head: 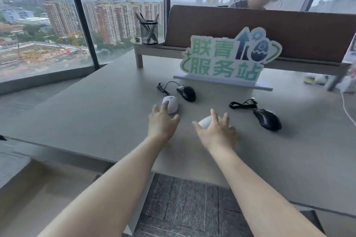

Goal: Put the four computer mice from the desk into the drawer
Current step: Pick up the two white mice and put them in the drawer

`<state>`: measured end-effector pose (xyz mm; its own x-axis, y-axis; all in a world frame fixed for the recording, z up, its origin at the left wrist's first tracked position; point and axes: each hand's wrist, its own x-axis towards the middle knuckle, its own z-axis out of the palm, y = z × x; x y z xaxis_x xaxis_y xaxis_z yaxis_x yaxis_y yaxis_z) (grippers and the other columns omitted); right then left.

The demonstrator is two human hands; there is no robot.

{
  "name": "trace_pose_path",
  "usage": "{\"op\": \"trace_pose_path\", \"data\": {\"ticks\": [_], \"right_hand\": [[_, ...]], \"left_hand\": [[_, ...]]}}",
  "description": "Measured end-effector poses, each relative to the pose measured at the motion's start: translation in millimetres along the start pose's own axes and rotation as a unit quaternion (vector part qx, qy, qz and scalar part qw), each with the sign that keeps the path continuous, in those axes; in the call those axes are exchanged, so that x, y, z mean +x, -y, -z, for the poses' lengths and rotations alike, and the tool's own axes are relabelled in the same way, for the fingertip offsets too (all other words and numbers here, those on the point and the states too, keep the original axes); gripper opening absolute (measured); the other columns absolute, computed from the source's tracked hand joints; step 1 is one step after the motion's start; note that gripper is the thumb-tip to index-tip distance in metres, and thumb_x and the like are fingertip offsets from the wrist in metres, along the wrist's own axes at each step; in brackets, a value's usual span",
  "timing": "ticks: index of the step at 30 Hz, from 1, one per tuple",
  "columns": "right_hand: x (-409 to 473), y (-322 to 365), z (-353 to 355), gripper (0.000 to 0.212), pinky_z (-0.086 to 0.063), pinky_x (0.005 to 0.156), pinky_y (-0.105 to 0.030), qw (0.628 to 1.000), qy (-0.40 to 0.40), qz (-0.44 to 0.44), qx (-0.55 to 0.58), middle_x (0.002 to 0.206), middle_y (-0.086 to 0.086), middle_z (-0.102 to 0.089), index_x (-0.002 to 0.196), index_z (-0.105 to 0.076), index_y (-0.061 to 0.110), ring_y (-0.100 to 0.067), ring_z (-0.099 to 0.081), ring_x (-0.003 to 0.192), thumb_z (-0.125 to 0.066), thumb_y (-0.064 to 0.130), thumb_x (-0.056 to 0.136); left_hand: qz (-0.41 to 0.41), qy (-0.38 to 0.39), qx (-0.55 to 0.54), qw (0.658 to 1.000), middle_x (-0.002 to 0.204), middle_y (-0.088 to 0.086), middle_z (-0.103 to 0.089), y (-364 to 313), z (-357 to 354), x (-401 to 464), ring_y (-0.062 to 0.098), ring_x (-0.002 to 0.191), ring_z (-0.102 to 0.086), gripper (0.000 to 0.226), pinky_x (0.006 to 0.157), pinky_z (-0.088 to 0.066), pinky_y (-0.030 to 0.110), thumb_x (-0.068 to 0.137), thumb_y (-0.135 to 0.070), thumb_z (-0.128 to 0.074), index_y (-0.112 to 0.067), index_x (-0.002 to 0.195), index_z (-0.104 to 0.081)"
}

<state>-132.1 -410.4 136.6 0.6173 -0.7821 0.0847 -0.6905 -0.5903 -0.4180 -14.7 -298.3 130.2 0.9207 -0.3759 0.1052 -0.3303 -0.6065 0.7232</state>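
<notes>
Several computer mice lie on the grey desk (96, 117). A white mouse (172, 103) sits just beyond the fingertips of my left hand (162, 122), whose fingers are spread above its near end. A second white mouse (205, 122) is partly hidden under my right hand (217, 132), fingers spread over it and not closed. A black wired mouse (186, 92) lies behind the first white one, its cable coiled to the left. Another black wired mouse (267, 119) lies to the right with its cable bundled behind it. No drawer is in view.
A green-and-white standing sign (225, 59) stands behind the mice. A mesh pen holder (149, 31) sits on a raised shelf (152, 49). A brown partition (269, 31) has a person behind it. A white cable (346, 109) runs at the right. Carpet shows below the desk edge.
</notes>
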Motion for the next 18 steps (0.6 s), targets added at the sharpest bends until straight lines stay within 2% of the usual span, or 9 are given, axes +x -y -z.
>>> {"op": "trace_pose_path", "data": {"ticks": [3, 6, 9, 12, 15, 18], "right_hand": [[10.3, -0.1, -11.4, 0.083, -0.029, 0.106, -0.047, 1.0, -0.014, 0.008, -0.017, 0.158, -0.014, -0.02, 0.148, -0.026, 0.033, -0.042, -0.038, 0.128, -0.045, 0.075, 0.079], [10.5, -1.8, -23.6, 0.075, -0.03, 0.107, -0.048, 0.998, -0.045, 0.035, -0.034, 0.156, -0.016, -0.025, 0.144, -0.034, 0.03, -0.04, -0.036, 0.128, -0.049, 0.068, 0.081], [12.2, -0.8, -30.6, 0.061, -0.036, 0.1, -0.047, 0.995, -0.077, 0.06, -0.027, 0.151, -0.016, -0.033, 0.134, -0.047, 0.025, -0.041, -0.042, 0.118, -0.055, 0.057, 0.083], [12.6, 1.3, -32.0, 0.052, -0.036, 0.095, -0.045, 0.995, -0.077, 0.07, -0.01, 0.148, -0.016, -0.036, 0.129, -0.053, 0.02, -0.041, -0.043, 0.11, -0.056, 0.044, 0.083], [11.3, 1.2, -29.8, 0.051, -0.036, 0.095, -0.044, 0.994, -0.061, 0.084, 0.023, 0.144, -0.016, -0.041, 0.126, -0.056, 0.016, -0.041, -0.044, 0.108, -0.058, 0.03, 0.078], [5.7, 1.9, -21.1, 0.052, -0.034, 0.1, -0.041, 0.99, -0.034, 0.109, 0.077, 0.146, -0.016, -0.041, 0.127, -0.058, 0.014, -0.041, -0.042, 0.117, -0.063, 0.023, 0.076]], "left_hand": [[0.003, -0.007, 0.055, 0.998, 0.16, 0.016, -0.012, -3.5, -17.5, 22.7, 0.04, 0.139, -0.027, 0.071, 0.111, -0.027, 0.042, 0.085, -0.042, -0.054, -0.033, 0.148, -0.023], [-0.007, 0.002, 0.119, 0.993, 0.161, 0.017, -0.01, -4.3, -29.7, 45.0, 0.04, 0.14, -0.026, 0.072, 0.114, -0.023, 0.041, 0.083, -0.048, -0.053, -0.035, 0.148, -0.025], [-0.017, -0.013, 0.163, 0.986, 0.155, 0.017, -0.026, -4.9, -36.5, 57.0, 0.039, 0.134, -0.034, 0.061, 0.11, -0.028, 0.043, 0.081, -0.05, -0.055, -0.033, 0.138, -0.04], [-0.032, -0.065, 0.164, 0.984, 0.131, 0.016, -0.048, -5.6, -36.8, 57.1, 0.038, 0.119, -0.044, 0.043, 0.098, -0.036, 0.043, 0.082, -0.038, -0.056, -0.024, 0.122, -0.051], [-0.038, -0.067, 0.158, 0.984, 0.125, 0.018, -0.05, -4.4, -29.0, 46.3, 0.04, 0.114, -0.046, 0.04, 0.094, -0.037, 0.044, 0.084, -0.029, -0.054, -0.016, 0.12, -0.047], [-0.049, -0.079, 0.089, 0.992, 0.127, 0.019, -0.051, 6.8, -7.7, 21.1, 0.039, 0.112, -0.046, 0.05, 0.096, -0.034, 0.043, 0.081, -0.027, -0.054, -0.016, 0.128, -0.041]]}}
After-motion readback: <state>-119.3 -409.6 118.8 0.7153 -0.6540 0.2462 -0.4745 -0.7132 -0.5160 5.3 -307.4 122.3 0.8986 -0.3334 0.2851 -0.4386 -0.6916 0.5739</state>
